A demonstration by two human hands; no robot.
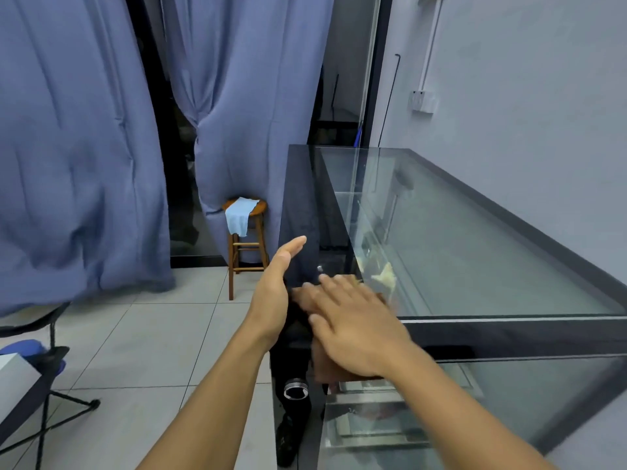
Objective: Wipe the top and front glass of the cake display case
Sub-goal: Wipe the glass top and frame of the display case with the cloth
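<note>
The cake display case (475,252) is a long glass box with dark edges that runs away from me on the right. Its top glass reflects the wall, and pale cakes show dimly inside. My right hand (356,330) lies flat with fingers spread over the near left corner of the top; it is motion-blurred and holds nothing I can see. My left hand (274,286) is open, fingers straight, held edge-on beside the case's dark left side. A light blue cloth (239,215) hangs over a wooden stool (247,256) beyond the case's left side, out of reach of both hands.
Blue curtains (84,147) hang along the left and back. A black folding chair (51,371) stands at the near left on the tiled floor. A grey wall with a socket (422,101) runs close along the case's right side.
</note>
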